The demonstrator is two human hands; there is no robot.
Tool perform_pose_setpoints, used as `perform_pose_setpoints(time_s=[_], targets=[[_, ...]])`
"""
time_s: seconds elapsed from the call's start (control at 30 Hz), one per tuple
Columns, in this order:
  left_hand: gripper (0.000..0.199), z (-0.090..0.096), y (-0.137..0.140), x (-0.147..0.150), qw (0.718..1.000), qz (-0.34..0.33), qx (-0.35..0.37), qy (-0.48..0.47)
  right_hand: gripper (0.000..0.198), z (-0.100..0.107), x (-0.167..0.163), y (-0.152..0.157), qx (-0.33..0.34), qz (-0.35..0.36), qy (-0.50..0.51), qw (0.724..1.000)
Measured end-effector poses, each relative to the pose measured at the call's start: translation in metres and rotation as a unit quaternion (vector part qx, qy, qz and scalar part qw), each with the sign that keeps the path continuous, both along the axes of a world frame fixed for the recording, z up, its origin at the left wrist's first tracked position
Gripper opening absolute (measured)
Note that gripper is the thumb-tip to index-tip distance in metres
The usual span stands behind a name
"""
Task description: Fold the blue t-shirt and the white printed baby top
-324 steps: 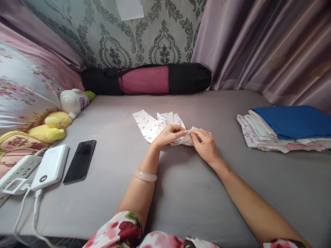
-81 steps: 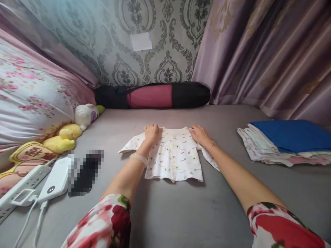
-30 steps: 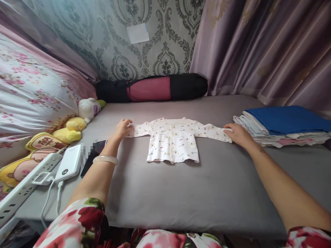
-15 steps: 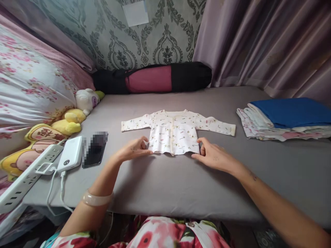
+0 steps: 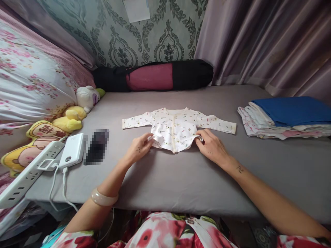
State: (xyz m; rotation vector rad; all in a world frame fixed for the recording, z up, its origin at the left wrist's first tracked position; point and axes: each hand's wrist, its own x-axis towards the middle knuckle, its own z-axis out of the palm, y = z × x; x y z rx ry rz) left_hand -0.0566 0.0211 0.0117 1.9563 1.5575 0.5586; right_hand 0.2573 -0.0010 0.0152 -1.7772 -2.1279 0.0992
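Note:
A small white printed baby shirt (image 5: pixel 173 128) lies front up on the grey cloth surface, its neck away from me and both sleeves stretched out sideways. My left hand (image 5: pixel 140 148) pinches the lower left corner of the hem. At the lower right corner, my right hand (image 5: pixel 211 146) grips the hem the same way. Both corners are lifted and curl upward, while the middle of the hem still hangs low near the cloth. The fingertips are partly hidden by the fabric and by the hands.
To the right sits a folded cloth stack (image 5: pixel 287 115) with blue on top. A black and maroon long bag (image 5: pixel 152 76) lies along the wall. On the left are plush toys (image 5: pixel 69 119), a power strip (image 5: pixel 31 175), a white power bank (image 5: pixel 71 150) with cables, and a blurred-out dark object (image 5: pixel 97 147).
Both hands have closed on the bottom corners of the baby shirt and raised them, so the hem that lay flat now curls up. The view has shifted slightly.

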Motion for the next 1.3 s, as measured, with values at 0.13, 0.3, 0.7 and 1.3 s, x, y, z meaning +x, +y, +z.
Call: perform_pose_setpoints(time_s=[0.13, 0.3, 0.7, 1.3], targets=[[0.042, -0.001, -0.002, 0.000, 1.000, -0.008, -0.009, -0.013, 0.025, -0.007, 0.007, -0.001, -0.013, 0.079, -0.017, 0.997], [0.038, 0.009, -0.002, -0.010, 0.990, -0.043, 0.005, 0.137, 0.026, 0.003, 0.023, 0.001, -0.010, 0.161, -0.146, 0.976], [0.033, -0.001, 0.001, -0.042, 0.972, -0.143, 0.047, 0.179, 0.026, 0.011, 0.051, -0.010, -0.099, 0.206, -0.065, 0.971], [0.019, -0.001, -0.003, 0.052, 0.957, -0.242, 0.110, 0.120, 0.021, -0.006, -0.034, 0.010, -0.077, 0.289, 0.020, 0.954]])
